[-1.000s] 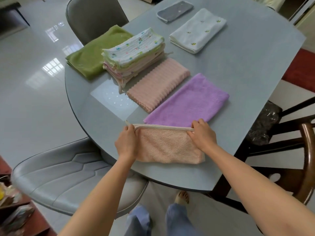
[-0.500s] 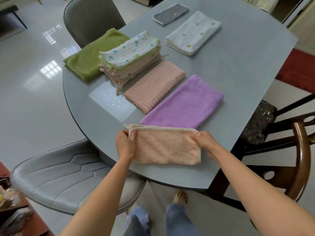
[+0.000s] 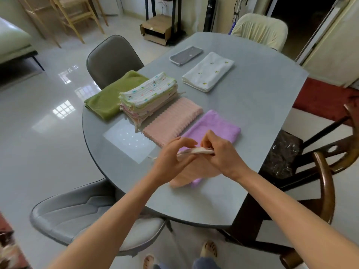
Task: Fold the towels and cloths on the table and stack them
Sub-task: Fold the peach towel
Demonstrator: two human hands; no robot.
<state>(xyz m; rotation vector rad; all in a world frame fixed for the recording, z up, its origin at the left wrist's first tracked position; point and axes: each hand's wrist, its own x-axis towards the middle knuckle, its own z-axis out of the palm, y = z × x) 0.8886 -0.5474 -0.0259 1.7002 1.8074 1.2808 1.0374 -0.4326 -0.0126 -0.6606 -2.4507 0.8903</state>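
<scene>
A folded peach towel (image 3: 182,176) hangs between both hands, lifted over the near end of the purple towel (image 3: 213,127) on the grey table (image 3: 262,113). My left hand (image 3: 172,156) and my right hand (image 3: 219,152) pinch its upper edge close together. Behind lie a ribbed pink towel (image 3: 172,119), a stack of printed cloths (image 3: 149,96), a green towel (image 3: 114,94), a white embroidered cloth (image 3: 208,71) and a small grey cloth (image 3: 186,55).
A grey chair (image 3: 77,214) stands at the near left, another grey chair (image 3: 110,59) behind the green towel. A wooden chair (image 3: 322,171) with a dark bag sits at the right. A cream-covered chair (image 3: 260,30) is at the far end.
The peach towel lay flat near the table's front edge with my hands at its two ends. Now both hands have come together and raised it over the purple towel. The camera tilted up.
</scene>
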